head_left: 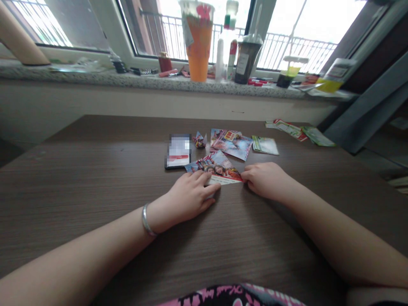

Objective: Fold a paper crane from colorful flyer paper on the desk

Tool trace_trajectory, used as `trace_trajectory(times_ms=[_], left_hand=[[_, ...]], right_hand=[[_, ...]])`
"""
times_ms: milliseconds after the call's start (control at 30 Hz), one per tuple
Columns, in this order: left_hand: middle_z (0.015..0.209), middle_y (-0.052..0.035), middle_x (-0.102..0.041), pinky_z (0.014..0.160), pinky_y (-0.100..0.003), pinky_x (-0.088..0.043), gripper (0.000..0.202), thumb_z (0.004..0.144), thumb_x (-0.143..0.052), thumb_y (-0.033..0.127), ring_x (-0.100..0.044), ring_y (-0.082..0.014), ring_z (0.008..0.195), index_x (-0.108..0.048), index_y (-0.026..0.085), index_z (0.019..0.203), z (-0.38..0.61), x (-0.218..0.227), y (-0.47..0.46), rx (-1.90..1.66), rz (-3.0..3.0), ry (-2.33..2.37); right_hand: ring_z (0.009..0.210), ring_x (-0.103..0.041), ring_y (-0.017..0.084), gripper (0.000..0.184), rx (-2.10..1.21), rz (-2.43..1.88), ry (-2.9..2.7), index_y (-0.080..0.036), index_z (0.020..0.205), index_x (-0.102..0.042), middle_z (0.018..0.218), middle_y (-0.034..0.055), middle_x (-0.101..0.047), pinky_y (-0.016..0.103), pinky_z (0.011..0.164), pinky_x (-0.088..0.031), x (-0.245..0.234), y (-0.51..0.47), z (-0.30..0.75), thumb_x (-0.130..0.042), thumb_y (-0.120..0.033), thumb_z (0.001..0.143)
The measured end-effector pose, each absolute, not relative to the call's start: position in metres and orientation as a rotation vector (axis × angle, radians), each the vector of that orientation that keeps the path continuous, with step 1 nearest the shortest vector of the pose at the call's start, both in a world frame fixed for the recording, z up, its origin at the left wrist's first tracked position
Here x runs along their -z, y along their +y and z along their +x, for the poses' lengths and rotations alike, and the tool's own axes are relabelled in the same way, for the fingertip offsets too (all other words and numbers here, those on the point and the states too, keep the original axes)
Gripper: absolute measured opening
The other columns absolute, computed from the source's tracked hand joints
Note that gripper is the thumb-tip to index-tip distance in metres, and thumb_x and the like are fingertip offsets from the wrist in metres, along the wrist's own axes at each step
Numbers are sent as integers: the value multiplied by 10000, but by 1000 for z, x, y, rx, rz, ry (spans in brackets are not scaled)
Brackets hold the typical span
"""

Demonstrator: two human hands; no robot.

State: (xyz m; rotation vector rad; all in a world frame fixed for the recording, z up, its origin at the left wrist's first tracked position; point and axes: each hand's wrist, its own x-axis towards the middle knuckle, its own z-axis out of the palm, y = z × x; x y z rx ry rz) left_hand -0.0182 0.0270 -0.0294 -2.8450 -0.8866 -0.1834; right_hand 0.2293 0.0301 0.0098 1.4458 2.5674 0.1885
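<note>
A sheet of printed paper (pixel 219 165), folded into a triangle, lies on the brown table (pixel 95 182). My left hand (pixel 191 193) rests over its left part, fingers stretched out and pressing on the lower edge. At the sheet's right corner, my right hand (pixel 264 178) has thumb and fingers pinched on the tip. Just left of the sheet is a phone (pixel 178 152) with a lit screen, partly blurred. A small folded paper figure (pixel 199 140) stands beside the phone. Behind the sheet lie more printed papers (pixel 234 144) of similar colours.
Small packets (pixel 265 145) and further wrappers (pixel 291 129) lie at the table's back right. On the stone windowsill (pixel 143 81) stand a large cup of orange drink (pixel 199 46), a dark drink cup (pixel 247 59), a clear bottle (pixel 220 57) and several small items.
</note>
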Motion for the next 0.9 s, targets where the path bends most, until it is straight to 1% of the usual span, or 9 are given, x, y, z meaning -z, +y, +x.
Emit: trace_trajectory(times_ms=[200,300,367,500,600,733,900], left_hand=[[1266,-135,-545,912,-446,-459,317,933,-488,379,-544,-294,1106,-538,241,1214,-18,30,27,196,-2843,-883],[1250,-130,-553,900,-445,-464,319,920,-513,374,-547,-293,1093,-542,245,1210,-18,30,26,210,-2844,-884],[1246,-130,-554,895,-443,-465,320,918,-516,372,-546,-295,1094,-544,244,1210,-18,30,27,208,-2844,-887],[1257,-136,-549,910,-451,-459,327,925,-500,377,-545,-298,1096,-546,236,1216,-17,30,28,218,-2840,-887],[1242,-137,-556,914,-456,-458,333,917,-513,372,-548,-298,1093,-553,230,1216,-16,28,29,234,-2840,-889],[1232,-136,-561,913,-453,-461,332,922,-503,373,-545,-299,1100,-560,234,1218,-14,25,29,235,-2850,-886],[1267,-142,-544,924,-462,-454,374,926,-494,389,-533,-309,1114,-541,239,1265,-14,25,29,212,-2839,-894]], right_hand=[[808,-664,204,232,-156,1475,2461,-225,863,-722,881,54,-719,263,579,-390,-16,28,225,-498,-170,839],[784,-663,210,236,-220,1526,2394,-187,841,-719,871,81,-714,272,587,-396,-15,27,226,-486,-157,849],[783,-655,215,230,-290,1521,2452,-175,845,-707,867,88,-707,286,607,-407,-13,26,226,-478,-164,868],[916,-616,227,217,-352,1385,2768,-179,943,-676,965,78,-692,310,742,-442,-7,24,222,-466,-226,916],[981,-588,218,246,-264,1243,2900,-177,1000,-675,1045,71,-681,307,827,-441,2,23,217,-447,-241,935],[950,-584,211,239,-232,1238,2924,-162,997,-668,1037,83,-669,307,813,-444,14,24,215,-449,-235,931],[944,-578,204,253,-220,1247,2941,-207,1071,-662,1050,69,-660,303,784,-441,16,24,217,-450,-243,938]])
